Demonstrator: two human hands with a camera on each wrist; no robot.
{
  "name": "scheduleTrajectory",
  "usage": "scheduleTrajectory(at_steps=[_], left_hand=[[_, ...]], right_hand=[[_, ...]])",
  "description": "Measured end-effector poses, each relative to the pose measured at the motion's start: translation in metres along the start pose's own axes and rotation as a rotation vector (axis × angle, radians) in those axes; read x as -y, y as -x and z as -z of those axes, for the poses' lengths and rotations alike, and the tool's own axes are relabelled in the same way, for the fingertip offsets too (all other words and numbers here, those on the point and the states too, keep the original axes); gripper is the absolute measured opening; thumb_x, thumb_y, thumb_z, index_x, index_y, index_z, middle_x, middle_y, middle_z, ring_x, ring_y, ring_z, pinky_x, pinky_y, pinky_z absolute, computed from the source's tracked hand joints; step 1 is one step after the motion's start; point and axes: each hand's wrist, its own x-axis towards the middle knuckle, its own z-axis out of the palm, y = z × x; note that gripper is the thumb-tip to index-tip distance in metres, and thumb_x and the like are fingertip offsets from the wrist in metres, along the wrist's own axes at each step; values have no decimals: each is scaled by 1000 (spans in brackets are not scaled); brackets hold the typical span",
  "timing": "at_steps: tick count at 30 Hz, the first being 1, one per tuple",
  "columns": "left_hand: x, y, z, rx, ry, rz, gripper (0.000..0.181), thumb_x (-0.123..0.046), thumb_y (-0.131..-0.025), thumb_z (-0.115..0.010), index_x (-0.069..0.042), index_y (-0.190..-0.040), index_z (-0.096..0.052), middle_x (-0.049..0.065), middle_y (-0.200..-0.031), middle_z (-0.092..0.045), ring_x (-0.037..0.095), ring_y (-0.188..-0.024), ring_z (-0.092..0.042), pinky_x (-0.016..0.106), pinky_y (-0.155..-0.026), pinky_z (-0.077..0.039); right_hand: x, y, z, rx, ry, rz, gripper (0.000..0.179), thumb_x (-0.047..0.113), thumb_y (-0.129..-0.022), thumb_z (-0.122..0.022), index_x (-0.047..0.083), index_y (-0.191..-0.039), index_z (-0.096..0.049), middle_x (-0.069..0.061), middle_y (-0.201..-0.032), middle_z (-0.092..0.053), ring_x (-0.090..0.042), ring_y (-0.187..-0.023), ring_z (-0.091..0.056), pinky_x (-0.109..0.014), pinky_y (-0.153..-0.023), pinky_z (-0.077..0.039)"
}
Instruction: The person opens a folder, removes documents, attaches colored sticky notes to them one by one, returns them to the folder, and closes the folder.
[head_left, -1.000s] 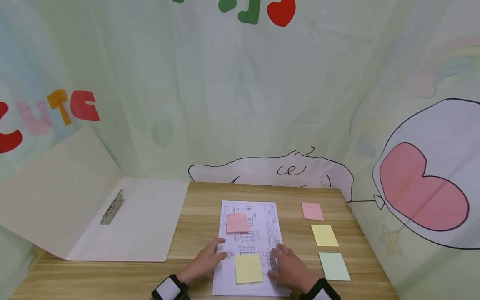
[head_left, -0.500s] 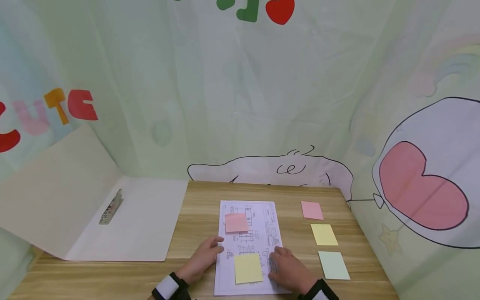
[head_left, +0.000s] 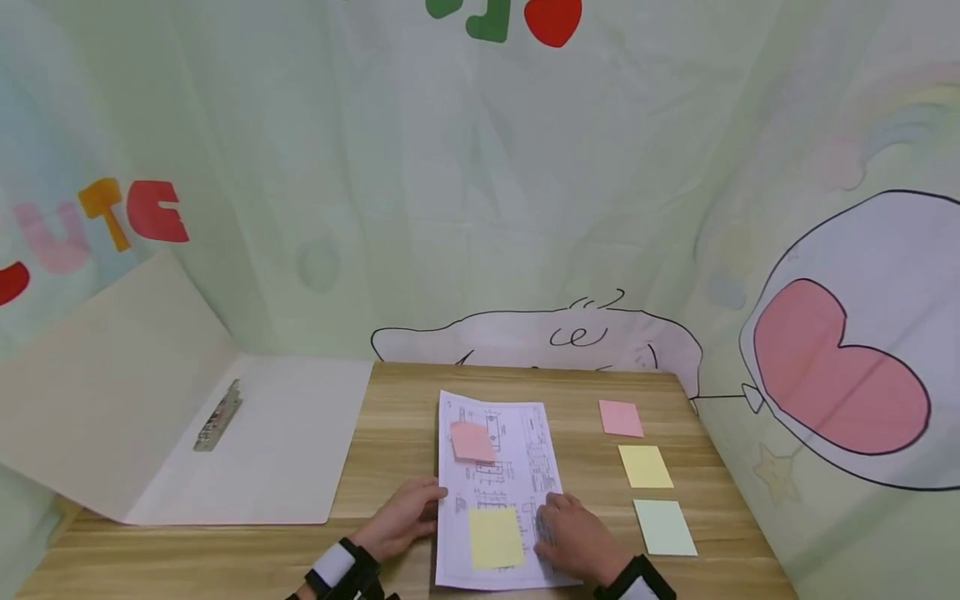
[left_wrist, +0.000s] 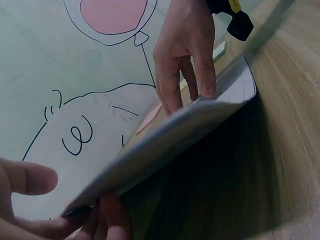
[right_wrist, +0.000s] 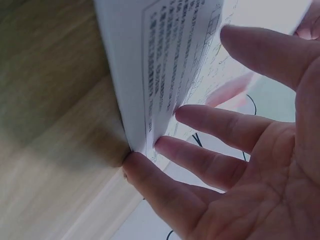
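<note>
Printed technical drawings [head_left: 517, 479] lie on the table in front of me, their left side raised and tilted. A pink sticky note [head_left: 472, 441] is on the upper part and a larger yellow sticky note [head_left: 496, 538] on the lower part. My left hand [head_left: 405, 518] is at the left edge; in the left wrist view its fingers [left_wrist: 114, 217] support the paper from below while the thumb [left_wrist: 35, 178] stands apart. My right hand [head_left: 581, 537] touches the opposite edge with extended fingertips [right_wrist: 187, 114], its thumb [right_wrist: 260, 47] free of the paper.
An open folder [head_left: 300, 442] with a metal clip [head_left: 217, 417] stands at the left. On the right, pink [head_left: 621, 418], yellow [head_left: 646, 467] and pale green [head_left: 665, 527] note pads form a column on the wooden table [head_left: 397, 400]. A printed cloth wall [head_left: 450, 208] borders the back.
The left edge of the paper has risen from the table, and the sheet has shifted slightly right. My left fingers have moved from lying over that edge to beneath it. The right hand stays nearly still.
</note>
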Motion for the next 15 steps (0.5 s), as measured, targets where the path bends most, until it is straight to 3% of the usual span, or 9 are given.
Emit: scheduleTrajectory(at_steps=[5,9,12,15], left_hand=[[3,-1,-7,161,4,-10,52,-9,-97,-41,11,-141,-24,23,-123,-55,26,-104,-58,39,-82,-49],[8,-1,-14,237,0,-4,52,-6,-96,-40,11,-142,-23,27,-126,-52,32,-107,-58,41,-85,-50],[11,-1,-17,230,-9,7,52,0,-93,-39,13,-141,-24,28,-126,-52,31,-105,-59,40,-86,-49],[12,-1,-18,175,-42,7,53,5,-89,-38,16,-139,-25,26,-125,-53,28,-103,-59,39,-86,-48]], right_hand=[[-3,-1,0,5,-21,11,47,37,-85,-67,2,-117,-61,-16,-125,-54,-33,-119,-47,-50,-98,-38],[-3,1,0,-11,-55,15,46,37,-86,-67,3,-116,-62,-18,-128,-52,-34,-121,-46,-51,-98,-38],[-3,4,1,-28,-82,39,44,37,-85,-67,4,-114,-62,-19,-130,-50,-34,-120,-46,-51,-97,-40],[-5,5,3,-33,-154,45,47,37,-86,-67,4,-118,-60,-21,-132,-48,-35,-118,-48,-52,-95,-41]])
